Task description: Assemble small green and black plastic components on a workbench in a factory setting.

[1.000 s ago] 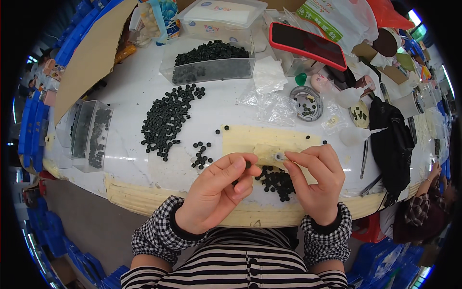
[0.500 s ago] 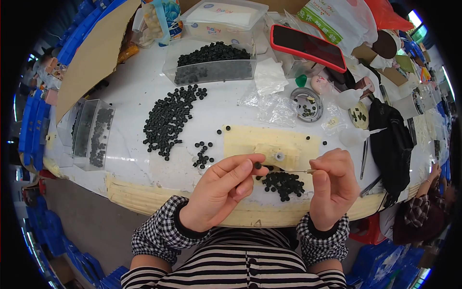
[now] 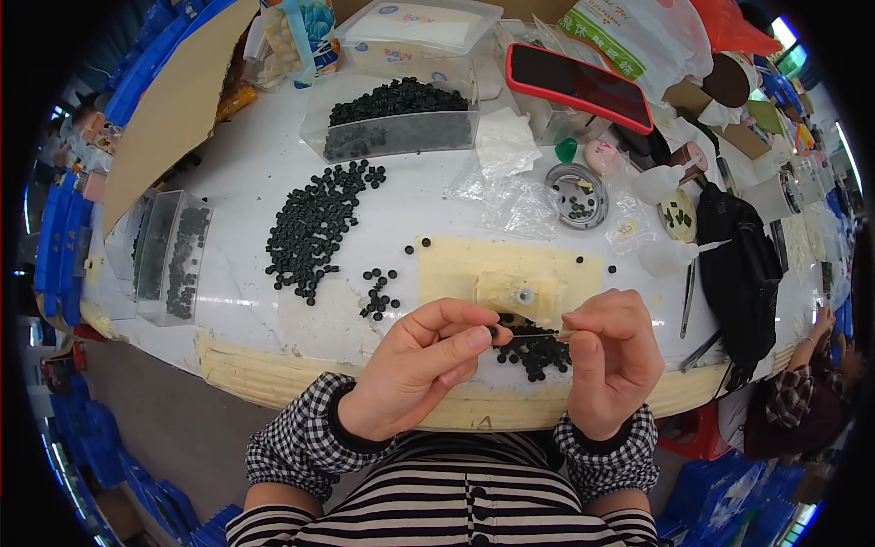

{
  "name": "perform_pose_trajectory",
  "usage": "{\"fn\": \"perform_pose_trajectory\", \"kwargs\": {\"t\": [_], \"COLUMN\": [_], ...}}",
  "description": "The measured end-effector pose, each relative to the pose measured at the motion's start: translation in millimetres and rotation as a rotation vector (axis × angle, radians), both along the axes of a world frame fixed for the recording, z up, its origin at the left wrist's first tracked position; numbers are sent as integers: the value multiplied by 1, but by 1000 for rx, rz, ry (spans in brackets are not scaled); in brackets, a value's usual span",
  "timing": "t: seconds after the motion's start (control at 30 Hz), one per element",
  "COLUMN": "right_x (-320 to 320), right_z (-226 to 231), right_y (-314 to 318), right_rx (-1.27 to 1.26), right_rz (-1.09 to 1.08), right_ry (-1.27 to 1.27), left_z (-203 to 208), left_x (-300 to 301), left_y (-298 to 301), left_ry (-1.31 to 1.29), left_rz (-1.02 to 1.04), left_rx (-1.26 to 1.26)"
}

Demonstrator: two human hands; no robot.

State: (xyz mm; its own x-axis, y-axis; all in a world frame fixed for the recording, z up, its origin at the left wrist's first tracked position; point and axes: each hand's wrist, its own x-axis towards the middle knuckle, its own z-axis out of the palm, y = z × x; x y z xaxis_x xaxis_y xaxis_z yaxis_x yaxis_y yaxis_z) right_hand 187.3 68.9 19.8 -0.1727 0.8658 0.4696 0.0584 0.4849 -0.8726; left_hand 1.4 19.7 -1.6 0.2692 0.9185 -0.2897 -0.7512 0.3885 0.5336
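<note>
My left hand (image 3: 412,363) pinches a small round black piece (image 3: 495,332) between thumb and fingers. Opposite it, my right hand (image 3: 615,360) grips a thin needle-like tool (image 3: 540,335), whose tip points left and reaches the fingertips at the black piece. Whether the tip has entered the piece I cannot tell. Just below and behind the tool lies a small pile of black pieces (image 3: 536,357), partly covered by my right fingers. Beyond the hands stands a tape-wrapped block (image 3: 497,290) with a small white round nozzle (image 3: 524,296), on a yellow sheet (image 3: 447,260).
A large spread of black pieces (image 3: 310,232) covers the table's left middle. Behind it is a clear bin (image 3: 401,141) of such pieces; another clear box (image 3: 173,264) stands left. A red-cased phone (image 3: 579,87), round dish (image 3: 577,196), squeeze bottle (image 3: 668,258) and black pouch (image 3: 738,260) lie right.
My right hand has moved left and slightly down, bringing the tool's tip up to the black piece. The left hand has shifted slightly downward, still pinching the piece.
</note>
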Motion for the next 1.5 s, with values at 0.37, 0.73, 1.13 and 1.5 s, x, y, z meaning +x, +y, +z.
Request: {"fn": "perform_pose_trajectory", "kwargs": {"t": [0.37,0.73,1.13,1.5], "right_x": [-3,-8,-10,-8], "right_z": [-5,-7,-7,-5], "right_y": [0,-2,-1,1], "right_rx": [42,-20,-8,-3], "right_rz": [86,95,100,77], "right_ry": [-8,9,6,56], "left_z": [1,0,-1,0], "left_x": [3,3,4,4], "left_y": [-1,-3,-3,-3], "left_ry": [-33,-20,-26,-15], "left_rz": [-26,-45,-24,-24], "left_rx": [-24,-36,-38,-32]}}
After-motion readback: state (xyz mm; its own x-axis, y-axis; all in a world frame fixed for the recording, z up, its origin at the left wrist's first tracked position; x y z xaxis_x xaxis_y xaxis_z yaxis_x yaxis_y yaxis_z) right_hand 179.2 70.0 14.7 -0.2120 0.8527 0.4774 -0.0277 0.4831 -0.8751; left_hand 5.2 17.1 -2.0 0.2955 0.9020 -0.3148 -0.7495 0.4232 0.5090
